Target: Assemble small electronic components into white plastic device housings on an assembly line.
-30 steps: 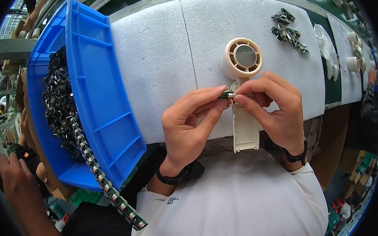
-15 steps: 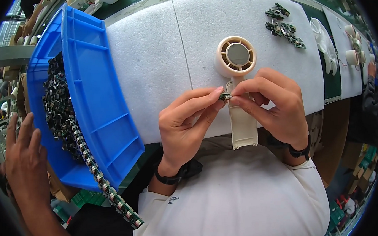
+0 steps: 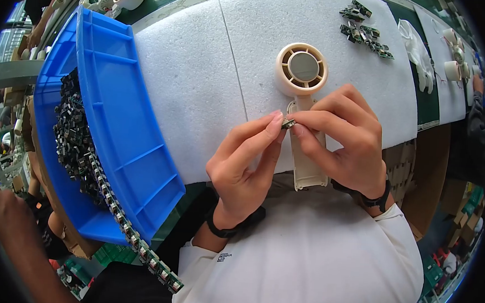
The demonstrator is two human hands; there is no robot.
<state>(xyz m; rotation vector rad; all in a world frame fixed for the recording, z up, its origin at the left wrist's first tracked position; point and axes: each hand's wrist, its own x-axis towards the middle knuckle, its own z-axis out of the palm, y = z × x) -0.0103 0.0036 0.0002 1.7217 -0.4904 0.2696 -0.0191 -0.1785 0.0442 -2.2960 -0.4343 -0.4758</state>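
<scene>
A small green circuit board is pinched between the fingertips of both my hands. My left hand grips it from the left, thumb against forefinger; my right hand holds its other side. Beneath them lies a cream handheld fan, its round grilled head with a grey disc pointing away from me. The fan's handle stretches toward my body, and its upper part is partly covered by my fingers.
On the left stands a blue bin heaped with circuit boards; a strip of joined boards hangs over its edge. Loose boards lie on the white foam sheet, near white gloves. Another person's hand is at far left.
The board has tilted between my fingertips, and my right fingers have shifted slightly left. At the left, the other person's hand has moved down and away from the bin.
</scene>
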